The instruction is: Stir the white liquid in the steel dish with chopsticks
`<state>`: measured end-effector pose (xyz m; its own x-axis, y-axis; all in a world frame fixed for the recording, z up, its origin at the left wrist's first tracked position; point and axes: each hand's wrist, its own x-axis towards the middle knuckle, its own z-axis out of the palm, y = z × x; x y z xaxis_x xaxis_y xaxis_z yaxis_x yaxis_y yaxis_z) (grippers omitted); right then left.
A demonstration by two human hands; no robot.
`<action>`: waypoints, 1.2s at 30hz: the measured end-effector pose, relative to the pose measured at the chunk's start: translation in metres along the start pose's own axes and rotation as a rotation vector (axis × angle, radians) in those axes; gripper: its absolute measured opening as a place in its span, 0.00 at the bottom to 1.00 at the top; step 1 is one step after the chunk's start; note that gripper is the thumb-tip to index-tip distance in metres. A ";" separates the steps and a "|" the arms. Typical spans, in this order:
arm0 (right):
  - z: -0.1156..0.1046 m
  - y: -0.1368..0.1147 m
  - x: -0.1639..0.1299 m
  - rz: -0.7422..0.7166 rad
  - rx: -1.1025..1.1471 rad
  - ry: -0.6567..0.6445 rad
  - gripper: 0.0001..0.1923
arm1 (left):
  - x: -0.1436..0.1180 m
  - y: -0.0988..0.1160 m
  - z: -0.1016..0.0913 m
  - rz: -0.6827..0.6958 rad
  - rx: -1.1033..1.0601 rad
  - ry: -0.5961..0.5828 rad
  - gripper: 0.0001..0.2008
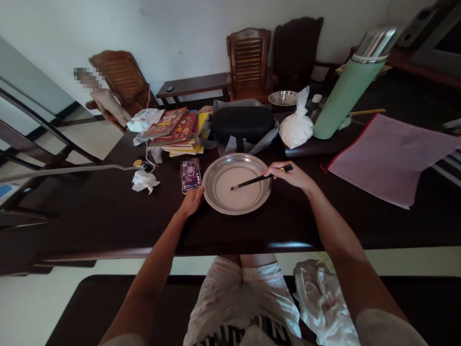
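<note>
One round metal plate (236, 183) with a pale film of liquid is seen at the table's (108, 216) near edge, steadied at its rim by the left hand (191, 201), fingers loosely spread, while two dark chopsticks (257, 180) are pinched in the right hand (290, 175), tips resting in the plate
</note>
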<state>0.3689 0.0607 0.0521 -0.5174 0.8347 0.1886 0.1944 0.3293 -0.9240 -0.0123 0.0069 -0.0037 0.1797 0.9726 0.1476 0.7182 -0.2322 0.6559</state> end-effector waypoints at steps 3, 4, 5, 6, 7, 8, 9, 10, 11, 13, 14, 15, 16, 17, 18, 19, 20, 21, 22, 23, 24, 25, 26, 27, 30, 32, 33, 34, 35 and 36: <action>-0.003 0.001 0.000 -0.008 -0.013 0.083 0.18 | 0.000 0.000 0.000 0.004 0.006 0.002 0.35; -0.007 0.001 -0.002 -0.003 -0.017 0.121 0.19 | 0.000 0.000 0.000 0.003 0.007 0.001 0.35; -0.011 0.000 -0.003 0.006 -0.021 0.153 0.21 | 0.000 0.000 0.000 0.000 0.007 -0.001 0.35; -0.014 -0.001 -0.005 0.019 -0.024 0.170 0.22 | 0.000 0.001 0.000 -0.003 0.005 -0.002 0.35; -0.017 -0.003 -0.006 0.034 -0.027 0.170 0.23 | 0.000 0.001 0.000 -0.007 0.004 -0.001 0.35; -0.018 -0.004 -0.006 0.050 -0.026 0.154 0.23 | 0.000 0.002 0.000 -0.009 0.003 0.000 0.35; -0.017 -0.005 -0.006 0.065 -0.022 0.124 0.24 | 0.000 0.002 0.000 -0.012 0.002 0.001 0.35; -0.015 -0.005 -0.006 0.075 -0.015 0.085 0.24 | 0.000 0.002 0.000 -0.016 0.001 0.001 0.35; -0.011 -0.005 -0.005 0.077 -0.007 0.047 0.23 | 0.001 0.002 0.000 -0.019 0.002 0.001 0.35; -0.004 -0.004 -0.002 0.055 0.005 -0.006 0.22 | 0.001 0.002 0.000 -0.022 0.007 -0.001 0.34; -0.001 -0.003 -0.001 0.038 0.003 -0.012 0.21 | 0.001 0.002 0.000 -0.021 0.009 -0.003 0.34; 0.000 -0.003 -0.001 0.022 -0.003 -0.003 0.21 | 0.001 0.002 0.000 -0.019 0.012 -0.004 0.34; 0.000 -0.002 -0.001 0.013 -0.013 0.020 0.20 | 0.001 0.002 0.000 -0.016 0.014 -0.006 0.33; -0.002 -0.002 -0.001 0.012 -0.021 0.051 0.20 | 0.001 0.002 0.000 -0.015 0.014 -0.007 0.33; -0.006 -0.002 -0.002 0.019 -0.025 0.086 0.20 | 0.001 0.002 0.000 -0.016 0.013 -0.007 0.32; -0.010 -0.002 -0.004 0.030 -0.023 0.122 0.20 | 0.000 0.003 -0.001 -0.019 0.011 -0.006 0.32; -0.013 -0.002 -0.005 0.043 -0.019 0.150 0.21 | 0.000 0.003 -0.001 -0.024 0.009 -0.005 0.31; -0.016 -0.003 -0.006 0.057 -0.015 0.163 0.22 | 0.000 0.003 -0.001 -0.030 0.006 -0.004 0.31; -0.018 -0.004 -0.007 0.070 -0.012 0.159 0.23 | 0.000 0.004 -0.001 -0.036 0.003 -0.005 0.31; -0.018 -0.005 -0.007 0.080 -0.009 0.136 0.23 | 0.000 0.004 -0.001 -0.041 0.000 -0.007 0.31; -0.016 -0.005 -0.007 0.084 -0.005 0.098 0.23 | 0.000 0.005 -0.001 -0.043 -0.001 -0.009 0.31; -0.012 -0.005 -0.006 0.082 0.000 0.054 0.23 | 0.000 0.005 -0.001 -0.043 -0.001 -0.009 0.31; -0.008 -0.005 -0.004 0.073 0.006 0.009 0.23 | 0.000 0.006 -0.002 -0.041 0.000 -0.008 0.32; -0.004 -0.004 -0.003 0.054 0.005 -0.015 0.22 | 0.000 0.006 -0.002 -0.036 0.004 -0.005 0.32; 0.002 -0.003 0.000 0.008 -0.006 -0.011 0.20 | 0.001 0.007 -0.002 -0.025 0.013 0.002 0.33; -0.003 -0.003 -0.002 0.014 -0.008 0.033 0.19 | 0.001 0.007 -0.001 -0.026 0.009 0.006 0.34; -0.007 -0.003 -0.003 0.025 -0.006 0.052 0.19 | 0.001 0.008 -0.001 -0.027 0.003 0.006 0.35; -0.011 -0.004 -0.004 0.040 0.000 0.064 0.19 | 0.001 0.008 -0.001 -0.028 -0.004 0.006 0.35; -0.014 -0.005 -0.006 0.056 0.006 0.066 0.19 | 0.000 0.008 -0.001 -0.029 -0.010 0.005 0.36; -0.015 -0.006 -0.006 0.070 0.012 0.056 0.20 | 0.000 0.009 -0.001 -0.029 -0.014 0.004 0.36</action>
<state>0.3838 0.0603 0.0613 -0.4551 0.8790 0.1420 0.2185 0.2648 -0.9392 -0.0066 0.0053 0.0026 0.1560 0.9790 0.1312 0.7138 -0.2036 0.6701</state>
